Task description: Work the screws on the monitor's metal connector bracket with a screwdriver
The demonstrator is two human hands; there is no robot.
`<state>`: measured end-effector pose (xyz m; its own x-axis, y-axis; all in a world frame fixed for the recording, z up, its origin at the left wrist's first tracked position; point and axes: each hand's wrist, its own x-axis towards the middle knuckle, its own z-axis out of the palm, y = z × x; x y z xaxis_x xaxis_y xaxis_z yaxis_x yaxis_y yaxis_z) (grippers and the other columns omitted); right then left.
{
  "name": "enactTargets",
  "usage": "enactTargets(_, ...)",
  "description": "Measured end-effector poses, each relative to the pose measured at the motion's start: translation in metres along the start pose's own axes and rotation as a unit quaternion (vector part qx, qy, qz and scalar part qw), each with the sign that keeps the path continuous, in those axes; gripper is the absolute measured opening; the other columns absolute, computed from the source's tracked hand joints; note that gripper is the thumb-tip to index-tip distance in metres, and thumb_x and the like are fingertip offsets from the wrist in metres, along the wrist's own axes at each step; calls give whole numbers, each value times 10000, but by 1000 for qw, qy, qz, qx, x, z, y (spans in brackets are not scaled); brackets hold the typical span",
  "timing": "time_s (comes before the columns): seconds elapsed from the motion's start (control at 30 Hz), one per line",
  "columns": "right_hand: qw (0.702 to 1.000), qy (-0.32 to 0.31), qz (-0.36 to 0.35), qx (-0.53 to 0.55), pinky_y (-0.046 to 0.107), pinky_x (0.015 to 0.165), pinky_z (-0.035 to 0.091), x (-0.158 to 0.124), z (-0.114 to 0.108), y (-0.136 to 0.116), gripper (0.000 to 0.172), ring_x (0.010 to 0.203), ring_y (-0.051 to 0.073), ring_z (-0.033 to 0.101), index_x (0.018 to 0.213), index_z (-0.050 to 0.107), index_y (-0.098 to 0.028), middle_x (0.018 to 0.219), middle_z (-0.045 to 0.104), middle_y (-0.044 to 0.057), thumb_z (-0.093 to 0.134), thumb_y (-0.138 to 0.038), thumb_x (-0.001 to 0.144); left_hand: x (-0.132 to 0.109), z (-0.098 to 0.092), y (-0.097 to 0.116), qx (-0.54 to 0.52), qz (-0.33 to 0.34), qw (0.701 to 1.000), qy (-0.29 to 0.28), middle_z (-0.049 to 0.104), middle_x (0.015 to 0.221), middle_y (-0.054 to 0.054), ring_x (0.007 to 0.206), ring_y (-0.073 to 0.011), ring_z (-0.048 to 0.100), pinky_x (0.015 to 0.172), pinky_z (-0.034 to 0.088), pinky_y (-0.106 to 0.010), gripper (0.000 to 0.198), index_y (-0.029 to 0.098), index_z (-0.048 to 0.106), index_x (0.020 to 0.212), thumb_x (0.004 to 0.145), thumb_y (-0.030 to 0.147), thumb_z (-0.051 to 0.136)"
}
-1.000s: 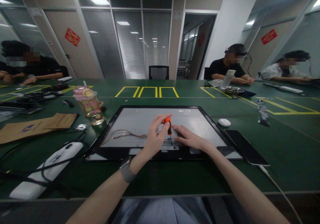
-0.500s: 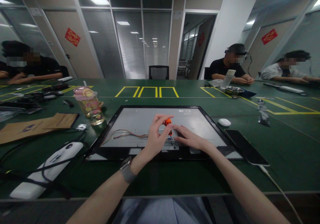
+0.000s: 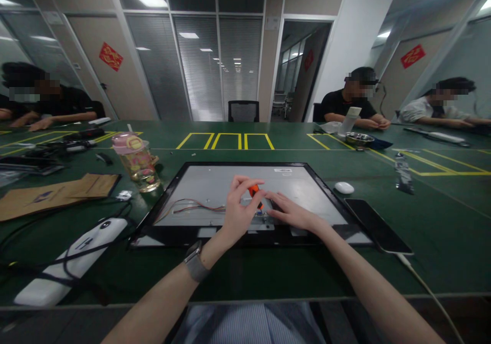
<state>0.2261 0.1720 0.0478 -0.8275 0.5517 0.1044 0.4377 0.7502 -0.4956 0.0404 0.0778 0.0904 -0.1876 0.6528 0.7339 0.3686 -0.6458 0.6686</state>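
A black-framed panel (image 3: 199,180) lies face down on the green table, grey back up. My left hand (image 3: 238,211) pinches a small orange-handled screwdriver (image 3: 253,190) held upright over a small board near the panel's lower middle. My right hand (image 3: 289,212) lies flat on the panel just right of the screwdriver, fingers stretched toward it. A bundle of coloured wires (image 3: 192,206) runs across the panel to the left of my hands. A watch (image 3: 195,263) sits on my left wrist.
A pink-lidded bottle (image 3: 138,162) and brown envelopes (image 3: 57,193) lie to the left, a white power strip (image 3: 72,262) with black cables near the front left. A white mouse (image 3: 344,187) and a dark phone (image 3: 378,226) lie right. Other people sit around the table.
My left fingers have shifted round the screwdriver handle, which has tipped and sunk slightly behind them. My right hand has stayed in place.
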Motion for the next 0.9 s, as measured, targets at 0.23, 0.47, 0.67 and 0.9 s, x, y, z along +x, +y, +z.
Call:
enactTargets(0.23, 1000, 3, 15, -4, 499, 1155, 145, -1, 0, -1, 592, 1372, 271, 307, 1420, 357, -216, 1473, 387, 92, 372, -565, 943, 1, -1, 0, -48, -21, 998, -26, 598, 1019, -65, 929, -165, 579, 844, 463, -310, 279, 213, 616, 1152, 939, 245, 437)
enactTargets(0.47, 1000, -5, 26, -1, 485, 1163, 123, -1, -2, -6, 606, 1385, 282, 276, 1418, 363, -193, 1480, 375, 99, 372, -566, 941, -2, -2, -2, 1, -25, 1000, 4, 499, 976, -44, 879, -149, 529, 831, 451, -288, 254, 234, 658, 1094, 917, 268, 480)
enactTargets(0.67, 1000, 3, 18, -3, 477, 1163, 130, 0, 0, 0, 616, 1376, 272, 299, 1418, 362, -175, 1481, 371, 111, 377, -566, 943, -1, -3, -1, -40, -27, 999, -9, 537, 1007, -51, 895, -141, 558, 834, 450, -287, 329, 227, 592, 1206, 959, 230, 375)
enactTargets(0.9, 1000, 5, 13, -3, 497, 1165, 99, 0, 3, 5, 621, 1385, 276, 281, 1432, 350, -203, 1483, 372, 95, 360, -584, 942, 1, -1, -2, 5, -4, 1000, 19, 491, 906, -31, 865, -141, 528, 812, 449, -275, 186, 230, 703, 1009, 872, 256, 578)
